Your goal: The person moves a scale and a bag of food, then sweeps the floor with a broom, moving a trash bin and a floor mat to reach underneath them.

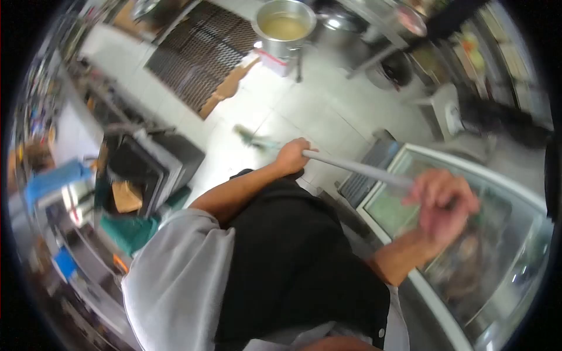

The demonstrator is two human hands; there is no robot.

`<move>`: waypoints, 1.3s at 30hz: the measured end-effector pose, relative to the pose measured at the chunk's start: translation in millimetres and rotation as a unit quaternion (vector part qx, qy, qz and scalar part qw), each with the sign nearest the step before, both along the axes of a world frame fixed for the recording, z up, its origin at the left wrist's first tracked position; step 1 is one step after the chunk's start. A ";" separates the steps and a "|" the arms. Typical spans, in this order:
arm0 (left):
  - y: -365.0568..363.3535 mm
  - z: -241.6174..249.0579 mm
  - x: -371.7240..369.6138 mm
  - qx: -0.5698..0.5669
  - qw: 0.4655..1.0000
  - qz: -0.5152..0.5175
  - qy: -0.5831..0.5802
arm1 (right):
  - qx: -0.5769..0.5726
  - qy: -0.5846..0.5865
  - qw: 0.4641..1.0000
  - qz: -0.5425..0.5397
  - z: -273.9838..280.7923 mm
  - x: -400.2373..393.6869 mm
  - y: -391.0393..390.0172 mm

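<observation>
Both my hands grip a long pale grey handle (pixel 357 168) that slants across the view. My left hand (pixel 293 155) is shut around its lower part, closer to the floor. My right hand (pixel 445 202) is shut around its upper end, above the glass lid of a chest freezer. Past my left hand the handle ends in a blurred greenish broom or mop head (pixel 252 138) that rests on the white tiled floor (pixel 328 105). My black apron and grey sleeve fill the lower middle of the view.
A glass-topped chest freezer (pixel 544 216) stands at the right. A large steel pot (pixel 284 26) of yellowish liquid sits at the top, beside a black floor mat (pixel 199 52) and a strip of cardboard (pixel 225 88). A dark cabinet (pixel 149 169) and cluttered shelves line the left.
</observation>
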State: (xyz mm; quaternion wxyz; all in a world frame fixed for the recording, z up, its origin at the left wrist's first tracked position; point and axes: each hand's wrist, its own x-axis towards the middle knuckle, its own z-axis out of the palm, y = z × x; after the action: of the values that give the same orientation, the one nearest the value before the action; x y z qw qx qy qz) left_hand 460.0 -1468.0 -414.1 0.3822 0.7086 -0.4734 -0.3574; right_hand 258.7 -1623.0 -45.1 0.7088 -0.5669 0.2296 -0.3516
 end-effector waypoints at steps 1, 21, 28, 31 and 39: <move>7.9 18.0 6.7 -0.008 0.999 0.028 -0.014 | -0.077 0.003 0.995 0.065 19.6 9.3 9.7; 196.2 -2.3 112.8 0.051 0.928 0.370 -0.003 | -0.009 -0.053 0.942 0.331 1.7 236.0 159.7; 187.2 5.4 220.3 -0.075 0.824 0.562 0.015 | -0.253 -0.024 0.828 0.500 18.3 341.2 228.8; 198.8 -70.6 217.2 -0.041 0.798 0.601 -0.018 | -0.153 0.044 0.816 0.555 -30.3 390.8 227.4; 210.1 -15.2 99.2 0.012 0.753 0.658 0.008 | -0.034 0.036 0.769 0.637 -9.4 361.3 188.6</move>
State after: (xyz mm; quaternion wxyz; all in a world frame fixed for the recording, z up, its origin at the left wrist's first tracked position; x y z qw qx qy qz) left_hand 559.2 -1257.9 -429.3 0.5184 0.8466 0.1174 -0.0284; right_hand 620.0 -1434.4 -54.5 0.7414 -0.6192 -0.1711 0.1941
